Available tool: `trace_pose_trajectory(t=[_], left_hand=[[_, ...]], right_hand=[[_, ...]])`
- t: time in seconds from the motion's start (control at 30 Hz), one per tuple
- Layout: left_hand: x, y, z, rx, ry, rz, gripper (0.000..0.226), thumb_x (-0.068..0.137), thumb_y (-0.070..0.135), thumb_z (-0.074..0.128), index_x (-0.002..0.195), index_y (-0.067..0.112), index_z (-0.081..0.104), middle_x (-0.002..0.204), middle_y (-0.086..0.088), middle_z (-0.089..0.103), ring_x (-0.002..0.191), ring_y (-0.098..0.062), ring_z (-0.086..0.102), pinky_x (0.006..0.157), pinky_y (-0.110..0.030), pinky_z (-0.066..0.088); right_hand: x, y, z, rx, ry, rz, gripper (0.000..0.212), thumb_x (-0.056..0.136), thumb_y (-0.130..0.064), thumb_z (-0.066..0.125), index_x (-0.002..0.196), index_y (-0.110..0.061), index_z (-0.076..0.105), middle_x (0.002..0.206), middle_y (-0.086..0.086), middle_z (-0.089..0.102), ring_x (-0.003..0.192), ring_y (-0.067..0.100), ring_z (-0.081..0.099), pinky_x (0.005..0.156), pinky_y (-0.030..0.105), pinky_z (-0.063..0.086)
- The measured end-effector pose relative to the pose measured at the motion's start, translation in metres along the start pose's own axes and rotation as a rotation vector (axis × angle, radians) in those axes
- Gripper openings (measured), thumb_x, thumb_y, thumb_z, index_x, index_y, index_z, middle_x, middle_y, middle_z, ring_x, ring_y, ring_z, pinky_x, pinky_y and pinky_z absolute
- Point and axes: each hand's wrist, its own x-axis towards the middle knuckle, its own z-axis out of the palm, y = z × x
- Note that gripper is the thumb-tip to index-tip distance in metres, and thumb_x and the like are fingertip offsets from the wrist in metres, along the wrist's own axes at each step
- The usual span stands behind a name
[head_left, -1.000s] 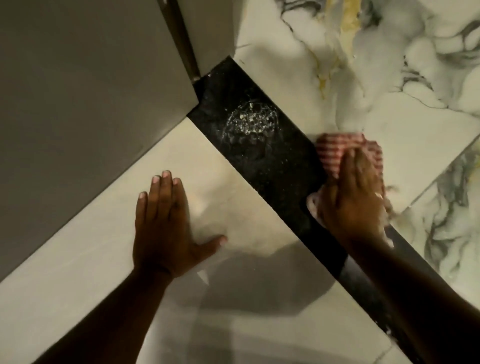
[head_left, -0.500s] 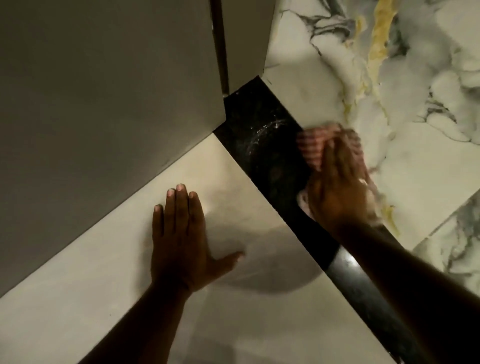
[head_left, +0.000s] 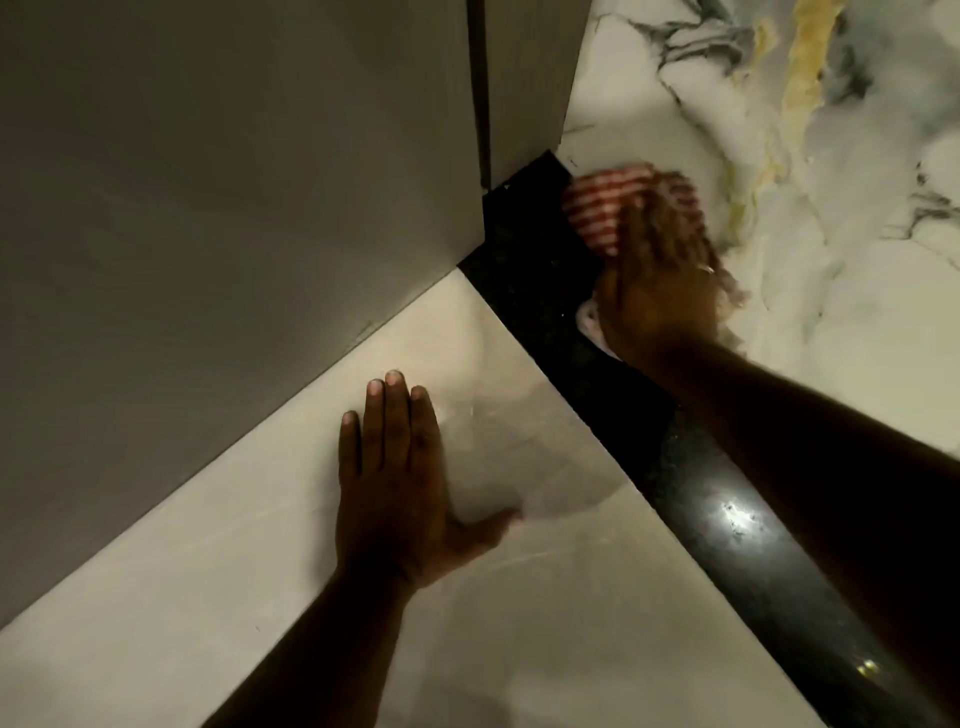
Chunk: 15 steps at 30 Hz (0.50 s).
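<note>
A red-and-white striped cloth (head_left: 597, 208) lies at the far end of a black polished strip (head_left: 727, 519), partly over the marble-patterned floor (head_left: 841, 270). My right hand (head_left: 660, 291) presses down on the cloth with its fingers stretched forward; motion blurs it, and it hides most of the cloth. My left hand (head_left: 400, 483) rests flat on the cream tile (head_left: 519, 623), fingers straight and together, thumb spread to the right. It holds nothing.
A grey panel (head_left: 234, 208) rises on the left, meeting the cream tile along a diagonal edge. A second grey panel (head_left: 524, 88) stands behind a dark vertical gap, right beside the cloth. A bright light glints on the black strip nearer to me.
My right hand has slid the cloth forward along the black strip towards the corner by the grey panels, over the round wet smear. My left hand stays flat on the tile.
</note>
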Motion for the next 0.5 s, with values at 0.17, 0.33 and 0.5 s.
trace_pose_trajectory(t=[0.17,0.33,0.5], left_hand=[[0.001,0.0,-0.001,-0.023,-0.009,-0.001,0.138,0.067,0.098,0.031,0.158,-0.005,0.022,0.168,-0.027,0.017,0.157,-0.044,0.013,0.125,-0.06,0.012],[0.001,0.001,-0.005,-0.035,-0.029,0.002,0.137,0.066,0.098,0.036,0.158,-0.004,0.027,0.166,-0.027,0.022,0.155,-0.045,0.019,0.123,-0.063,0.021],[0.0,0.002,-0.006,0.014,-0.039,-0.004,0.139,0.062,0.096,0.044,0.157,-0.004,0.028,0.166,-0.027,0.021,0.155,-0.045,0.017,0.123,-0.063,0.019]], right_hand=[[-0.111,-0.028,0.015,0.027,-0.009,-0.14,0.07,0.096,-0.04,0.027,0.152,0.001,0.021,0.159,0.02,0.01,0.148,0.037,0.009,0.122,0.039,-0.008],[-0.061,-0.066,0.013,0.006,-0.052,-0.292,0.072,0.094,-0.049,0.004,0.153,-0.009,0.001,0.163,0.014,-0.002,0.151,0.031,-0.004,0.123,0.048,0.001],[0.033,-0.058,-0.005,-0.072,-0.027,-0.3,0.08,0.09,-0.047,0.014,0.154,0.0,0.009,0.163,0.022,0.004,0.151,0.034,-0.001,0.124,0.047,0.003]])
